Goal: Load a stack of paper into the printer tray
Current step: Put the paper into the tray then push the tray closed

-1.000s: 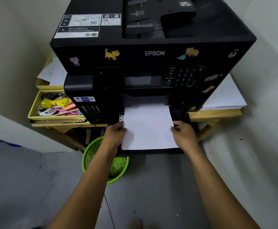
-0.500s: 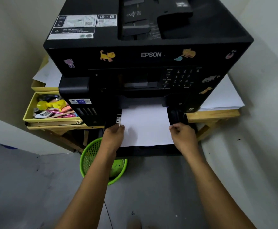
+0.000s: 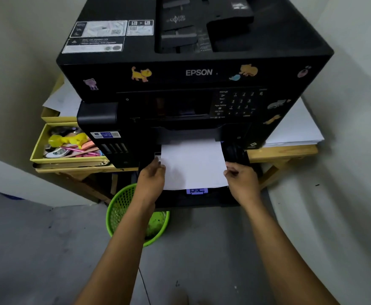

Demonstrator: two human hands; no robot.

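Head view, only one you've got. The paper stack (image 3: 192, 165) sits mid-frame in the pulled-out tray (image 3: 198, 200) at the bottom of the printer (image 3: 193, 73). Its far end is already under the printer body, near end shows, w/ a small purple guide tab (image 3: 196, 191) just past the near edge. So paper looks to be in, approx. squared.

Your left hand (image 3: 151, 179) is on the stack's left edge, fingers curled and pinching it near the corner. Your right hand (image 3: 241, 180) pinches the right edge the same way. Can't tell if the stack lies fully flat.

Left to do, I'd judge: let go, snug the guides, push the tray shut.

Around it: green basket (image 3: 122, 208) on the floor lower left, right under your left forearm, below the tray. Yellow box (image 3: 39, 148) of pens and bits at frame left on the wooden table (image 3: 290, 150). Loose sheets (image 3: 296, 128) at right, beside the printer. Nothing seen blocking the tray's path.
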